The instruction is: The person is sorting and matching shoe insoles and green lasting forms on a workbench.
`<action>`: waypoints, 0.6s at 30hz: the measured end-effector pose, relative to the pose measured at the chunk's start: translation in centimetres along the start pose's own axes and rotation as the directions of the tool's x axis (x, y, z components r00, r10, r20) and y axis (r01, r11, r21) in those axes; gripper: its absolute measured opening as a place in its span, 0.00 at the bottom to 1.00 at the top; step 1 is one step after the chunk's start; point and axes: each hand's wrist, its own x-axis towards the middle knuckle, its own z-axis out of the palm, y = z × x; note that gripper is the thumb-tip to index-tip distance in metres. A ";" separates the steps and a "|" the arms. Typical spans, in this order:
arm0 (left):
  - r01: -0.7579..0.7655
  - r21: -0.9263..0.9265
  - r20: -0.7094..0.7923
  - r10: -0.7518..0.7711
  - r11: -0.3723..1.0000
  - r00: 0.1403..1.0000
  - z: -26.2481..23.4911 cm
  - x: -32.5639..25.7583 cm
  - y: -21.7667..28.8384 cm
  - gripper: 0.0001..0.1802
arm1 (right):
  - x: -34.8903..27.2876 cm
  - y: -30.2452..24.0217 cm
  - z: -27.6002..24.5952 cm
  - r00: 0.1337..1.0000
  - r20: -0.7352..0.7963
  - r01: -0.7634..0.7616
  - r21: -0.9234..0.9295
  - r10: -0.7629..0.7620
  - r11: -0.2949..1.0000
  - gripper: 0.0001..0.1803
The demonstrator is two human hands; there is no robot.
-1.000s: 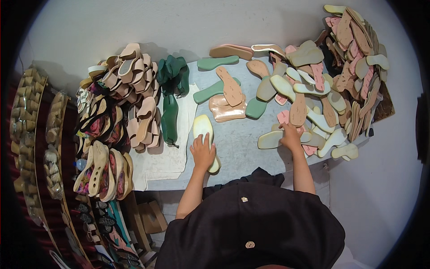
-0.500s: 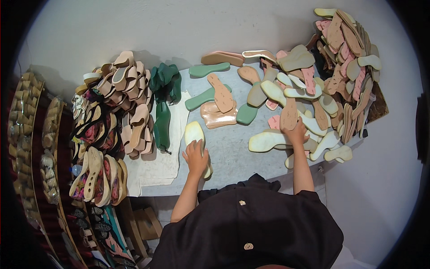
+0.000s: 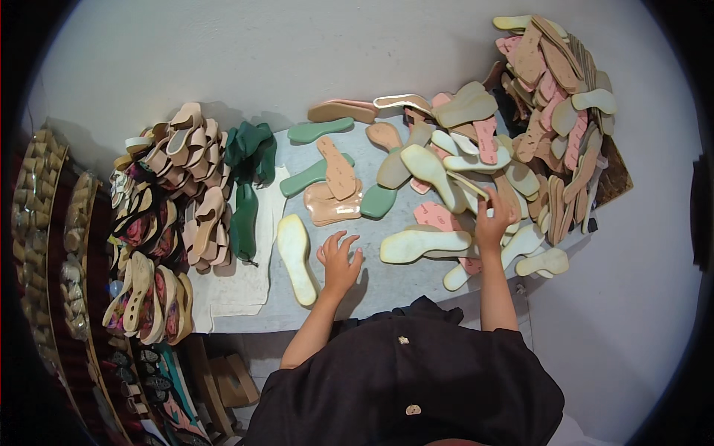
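My left hand [image 3: 341, 262] hovers over the table, open with its fingers spread and nothing in it. Just to its left a pale cream shoe sole [image 3: 296, 260] lies flat. On the right, my right hand [image 3: 494, 217] is closed on the end of a thin sole [image 3: 470, 184], tilted so that mostly its edge shows. Under and around that hand lie more soles: a white one [image 3: 425, 244], a pink one [image 3: 437, 216] partly covered, and a long cream one [image 3: 431, 175]. Some soles beneath the right hand are hidden.
A tall heap of tan and pink soles [image 3: 558, 97] fills the far right. Green soles [image 3: 320, 130] and a tan sole [image 3: 337, 167] lie mid-table. At left stand finished beige sandals [image 3: 204, 215], dark green shoes [image 3: 243, 223] and flowered sandals [image 3: 137, 297], beside shelves [image 3: 56, 245].
My left hand has let go of the cream sole and moved right. My right hand has lifted and tilted a sole, uncovering a pink one. The view has shifted slightly.
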 end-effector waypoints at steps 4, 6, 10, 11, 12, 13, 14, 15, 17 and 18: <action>-0.063 -0.059 0.005 0.063 0.996 0.998 2.0 1.0 2.9 0.17 | 3.3 -0.3 -3.5 0.962 -0.271 0.041 0.306 0.046 0.951 0.13; -0.084 -0.070 0.005 0.085 0.994 0.996 2.8 1.3 3.7 0.17 | 4.0 -0.4 -4.4 0.956 -0.288 0.045 0.348 0.061 0.937 0.16; -0.050 0.022 0.223 0.044 0.998 0.974 4.9 0.9 3.6 0.28 | 3.9 0.9 -4.5 0.961 0.002 -0.178 0.769 0.276 0.613 0.20; -0.026 0.093 0.341 -0.008 0.995 0.940 5.3 0.8 3.5 0.33 | 3.8 1.0 -4.2 0.956 -0.001 -0.187 0.768 0.294 0.613 0.19; -0.018 0.093 0.340 -0.014 0.995 0.940 5.7 0.5 3.3 0.33 | 3.7 1.0 -3.9 0.950 -0.004 -0.197 0.766 0.311 0.611 0.19; -0.003 0.090 0.381 -0.032 0.996 0.924 5.9 0.0 3.2 0.36 | 3.5 1.1 -3.7 0.951 0.004 -0.202 0.766 0.309 0.611 0.19; 0.015 0.090 0.418 -0.051 0.996 0.907 6.1 -0.4 2.9 0.39 | 3.2 1.0 -3.4 0.952 0.047 -0.226 0.775 0.304 0.590 0.18; 0.027 0.093 0.413 -0.063 0.995 0.909 6.5 -0.8 2.2 0.39 | 2.8 0.8 -2.9 0.951 0.091 -0.252 0.782 0.297 0.569 0.17; 0.161 -0.500 0.352 0.030 0.851 0.935 7.3 -1.4 0.5 0.40 | 1.3 0.7 -0.9 0.937 0.227 -0.342 0.747 0.266 0.570 0.17; 0.170 -0.497 0.352 0.018 0.851 0.936 6.7 -1.4 1.0 0.40 | 0.6 0.0 -0.2 0.906 0.345 -0.422 0.700 0.244 0.577 0.17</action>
